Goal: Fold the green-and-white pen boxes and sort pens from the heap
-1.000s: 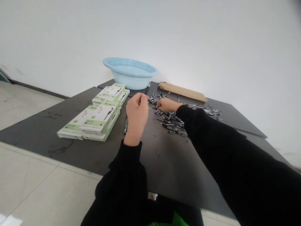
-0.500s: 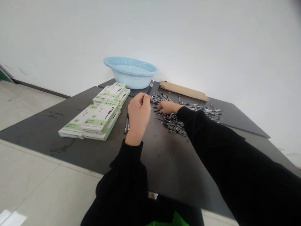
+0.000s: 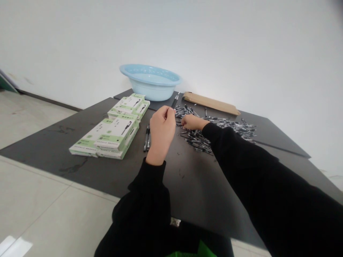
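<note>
Matt dark tabletop (image 3: 193, 185), glossy plastic basin (image 3: 150, 82), brown paper envelope (image 3: 211, 103), printed cardboard boxes (image 3: 112, 134).

Nothing can be read: the green-and-white boxes (image 3: 112, 132) left of the frame's centre bear rows of small print and a dark pen-shaped drawing on their lids, but the characters are too small and blurred to make out.

A thin pen (image 3: 175, 100) is pinched in the raised left hand (image 3: 160, 131), while the right hand (image 3: 191, 122) is laid on the pen pile (image 3: 214, 130); its grip seemingly cannot be made out.
</note>
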### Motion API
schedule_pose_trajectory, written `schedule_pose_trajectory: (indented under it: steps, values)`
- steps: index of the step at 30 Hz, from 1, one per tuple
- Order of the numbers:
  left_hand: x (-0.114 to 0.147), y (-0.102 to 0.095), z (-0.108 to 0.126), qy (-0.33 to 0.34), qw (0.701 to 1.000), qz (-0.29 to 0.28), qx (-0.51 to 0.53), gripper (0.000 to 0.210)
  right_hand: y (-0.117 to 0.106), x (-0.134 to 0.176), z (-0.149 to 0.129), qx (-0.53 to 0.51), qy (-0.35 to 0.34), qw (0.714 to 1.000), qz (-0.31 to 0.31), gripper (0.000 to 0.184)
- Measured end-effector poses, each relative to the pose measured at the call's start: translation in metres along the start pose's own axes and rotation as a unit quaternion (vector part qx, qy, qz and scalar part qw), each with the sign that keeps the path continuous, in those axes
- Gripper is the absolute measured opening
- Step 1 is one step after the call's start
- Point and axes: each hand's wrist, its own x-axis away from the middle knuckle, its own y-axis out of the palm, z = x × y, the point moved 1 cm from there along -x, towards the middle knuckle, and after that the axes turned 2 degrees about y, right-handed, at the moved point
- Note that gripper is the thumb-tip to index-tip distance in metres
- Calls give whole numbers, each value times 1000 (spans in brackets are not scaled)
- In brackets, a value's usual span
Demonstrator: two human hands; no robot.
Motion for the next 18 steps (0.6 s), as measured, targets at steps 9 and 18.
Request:
schedule_pose_trajectory:
  steps: [9,18]
  values:
    - [0,0,1,17,999,0,-33,28,-1,3,-8,8,-1,1000,11,23]
    - [1,1,0,16,999,0,-34,26,2,7,-8,-1,-20,999,26,23]
